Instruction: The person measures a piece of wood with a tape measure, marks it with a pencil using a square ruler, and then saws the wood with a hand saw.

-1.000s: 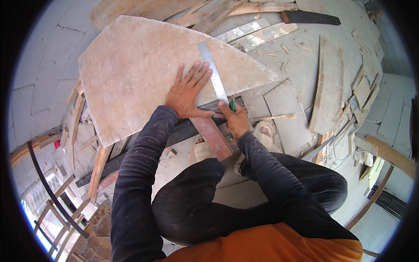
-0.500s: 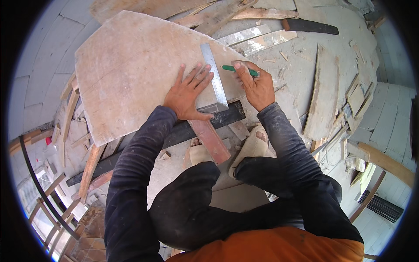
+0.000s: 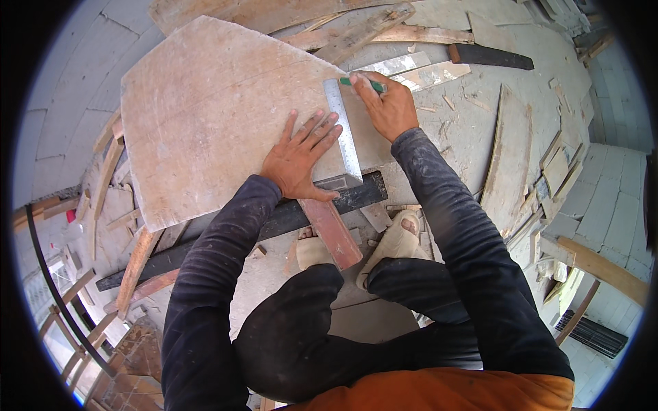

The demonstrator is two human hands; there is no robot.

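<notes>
Now I see the left hand (image 3: 296,166) near the middle, fingers spread flat on the big pale board (image 3: 212,113) at upper left. At upper middle, the right hand (image 3: 392,113) pinches a green pencil (image 3: 378,87) in its fingers, by the metal ruler's (image 3: 345,133) top end.

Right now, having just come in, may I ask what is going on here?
The person's left hand is spread on a pale board, fingertips beside a metal square. The right hand holds what looks like a green pencil close to the square's far end. A black beam and a red block show at the board's near edge.
</notes>
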